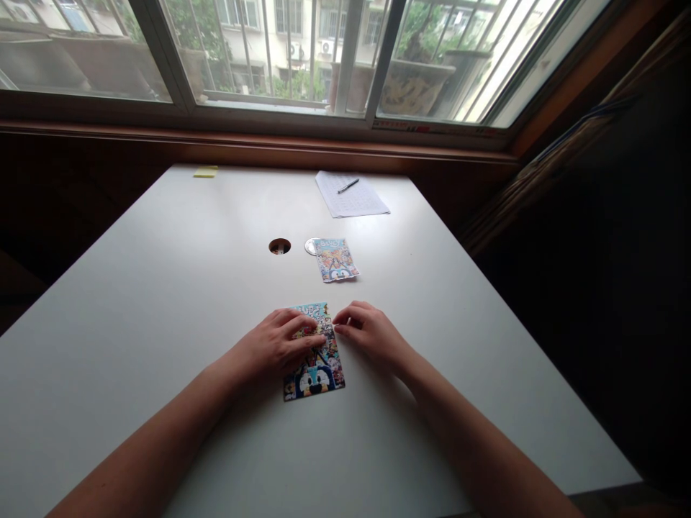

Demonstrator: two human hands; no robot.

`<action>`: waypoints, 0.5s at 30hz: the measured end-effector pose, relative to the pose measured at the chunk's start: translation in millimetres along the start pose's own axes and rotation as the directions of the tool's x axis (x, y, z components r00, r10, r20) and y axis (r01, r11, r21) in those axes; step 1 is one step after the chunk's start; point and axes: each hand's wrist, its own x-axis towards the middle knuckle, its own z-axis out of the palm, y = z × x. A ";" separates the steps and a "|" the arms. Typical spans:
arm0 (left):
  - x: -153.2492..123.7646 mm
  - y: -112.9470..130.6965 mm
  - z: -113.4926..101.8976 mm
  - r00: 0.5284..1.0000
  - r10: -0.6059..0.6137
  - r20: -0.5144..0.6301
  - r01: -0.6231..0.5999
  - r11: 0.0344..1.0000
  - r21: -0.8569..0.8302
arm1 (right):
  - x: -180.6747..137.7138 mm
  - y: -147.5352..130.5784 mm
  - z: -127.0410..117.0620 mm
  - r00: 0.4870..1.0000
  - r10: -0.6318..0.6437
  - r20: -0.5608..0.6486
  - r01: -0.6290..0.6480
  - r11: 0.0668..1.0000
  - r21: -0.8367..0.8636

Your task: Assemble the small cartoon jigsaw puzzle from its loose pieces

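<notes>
A small, colourful jigsaw puzzle (314,378) with a blue cartoon dog's face along its near end lies flat on the white table. Across its upper left part rests my left hand (281,338), fingers apart and stretched over the surface, hiding some of the picture. My right hand (370,329) is at the puzzle's upper right edge, thumb and fingers pinched together. Whatever is between those fingertips is too small to make out. Beyond both hands lies a paper picture sheet (335,259) with a similar dog design, partly covering a round silvery lid (311,247).
The white table (162,288) has a round cable hole (279,247) left of the sheet. Printed papers (350,201) with a pen (348,186) on top lie near the far edge. A yellow sticky note (206,172) is at the far left. A barred window stands behind.
</notes>
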 end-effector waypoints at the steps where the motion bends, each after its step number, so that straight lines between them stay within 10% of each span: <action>1: -0.2 -0.3 0.1 1.000 0.002 0.005 -0.002 1.000 0.003 | -0.6 -0.2 0.5 1.000 -0.005 0.008 0.006 1.000 -0.016; 15: -0.6 -0.5 0.4 1.000 0.000 0.009 0.000 1.000 0.000 | -2.0 -2.4 1.9 1.000 -0.023 -0.012 0.023 0.999 -0.042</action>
